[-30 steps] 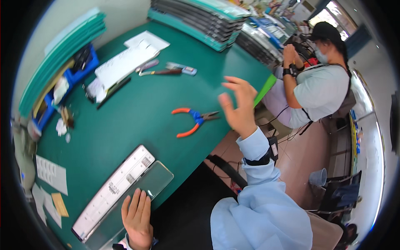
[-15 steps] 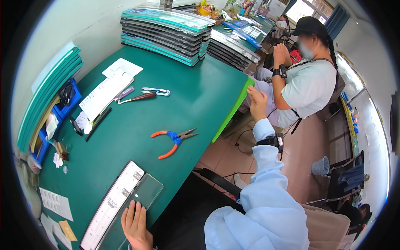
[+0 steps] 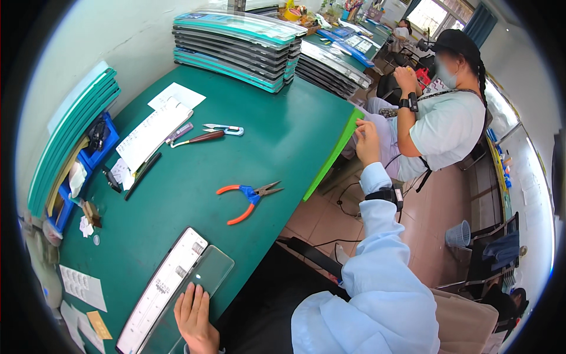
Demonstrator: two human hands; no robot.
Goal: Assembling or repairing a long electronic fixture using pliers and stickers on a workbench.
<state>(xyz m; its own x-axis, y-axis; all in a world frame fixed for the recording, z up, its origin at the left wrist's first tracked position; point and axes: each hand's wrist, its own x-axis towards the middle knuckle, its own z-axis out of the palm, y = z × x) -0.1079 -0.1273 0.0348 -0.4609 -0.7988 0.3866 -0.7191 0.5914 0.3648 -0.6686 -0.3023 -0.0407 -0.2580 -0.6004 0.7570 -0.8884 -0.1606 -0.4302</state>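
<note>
Clear plastic sheet (image 3: 191, 289) is lying under the flat, released left hand (image 3: 194, 315); right hand (image 3: 367, 141), fingers loosely curled and grasping nothing, is reaching past the desk (image 3: 277, 135) far right edge.

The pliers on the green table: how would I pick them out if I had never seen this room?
Start at the big green table and look near its front edge, between the stack of flat teal-edged panels at the back and the person's left hand resting on a clear plate. The pliers lie alone there, the only tool with orange handles and a blue joint; the snips further back are pale.
</note>
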